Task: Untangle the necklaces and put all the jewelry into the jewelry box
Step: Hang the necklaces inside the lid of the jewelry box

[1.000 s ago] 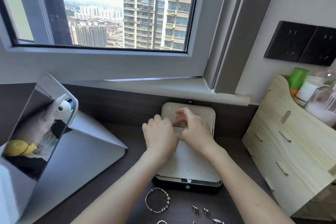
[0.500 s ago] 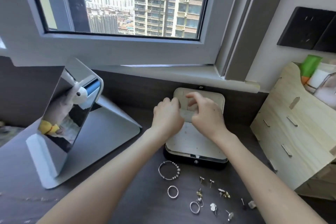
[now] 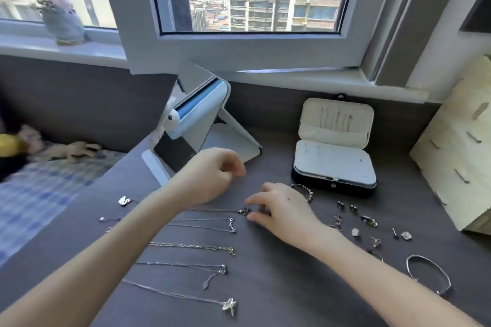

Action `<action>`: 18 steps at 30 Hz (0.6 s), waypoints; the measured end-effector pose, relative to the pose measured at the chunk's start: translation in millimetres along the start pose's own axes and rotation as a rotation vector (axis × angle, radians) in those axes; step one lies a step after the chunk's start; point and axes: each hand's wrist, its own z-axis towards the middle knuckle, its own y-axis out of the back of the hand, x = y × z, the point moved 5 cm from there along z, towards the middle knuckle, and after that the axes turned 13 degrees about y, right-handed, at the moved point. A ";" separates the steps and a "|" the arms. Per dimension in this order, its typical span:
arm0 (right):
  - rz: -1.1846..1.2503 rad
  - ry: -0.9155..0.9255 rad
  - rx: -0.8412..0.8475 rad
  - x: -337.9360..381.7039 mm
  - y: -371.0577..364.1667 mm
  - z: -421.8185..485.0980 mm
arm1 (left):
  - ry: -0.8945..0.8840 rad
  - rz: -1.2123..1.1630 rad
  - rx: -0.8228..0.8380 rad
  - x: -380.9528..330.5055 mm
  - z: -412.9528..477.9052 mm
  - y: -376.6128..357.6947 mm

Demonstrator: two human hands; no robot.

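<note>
Necklaces point(image 3: 191, 247) of thin silver and gold chain lie in separate rows on the dark grey wood-grain desk point(image 3: 279, 287). The right hand point(image 3: 281, 210) sets thumb and forefinger either side of the topmost chain's clasp point(image 3: 244, 211); whether they pinch it I cannot tell. The left hand point(image 3: 210, 175) hovers just behind, fingers loosely curled, holding nothing. The black jewelry box with cream lining point(image 3: 313, 180) stands open near the wall, with small earrings point(image 3: 369, 220) and a silver bangle point(image 3: 427, 273) in front.

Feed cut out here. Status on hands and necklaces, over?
Left hand hovering, seemingly empty. Right hand at top necklace's clasp, grip unclear. Jewelry box open, beaded bracelet before it.
</note>
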 end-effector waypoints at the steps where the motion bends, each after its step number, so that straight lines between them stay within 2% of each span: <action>1: -0.029 0.002 -0.015 2.0 -3.5 1.1 | 0.013 -0.010 -0.009 5.0 -4.0 2.6; 4: -0.070 0.090 -0.133 10.8 -5.1 1.9 | 0.035 -0.030 -0.016 17.3 -13.8 4.4; 6: -0.181 0.164 -0.162 14.3 -7.0 2.0 | 0.044 -0.018 -0.016 25.4 -17.2 0.9; 10: -0.382 0.231 -0.068 17.8 -14.3 3.9 | 0.080 0.046 -0.033 41.3 -18.3 -9.8; 13: -0.435 0.251 -0.069 19.3 -18.3 7.6 | 0.091 0.087 -0.060 48.2 -20.1 -12.2; 15: -0.343 0.213 -0.108 19.3 -16.5 8.1 | 0.079 0.096 -0.053 50.6 -22.0 -12.7; 18: -0.032 0.062 -0.224 13.8 -2.2 8.2 | 0.049 0.037 -0.003 49.4 -24.1 -16.1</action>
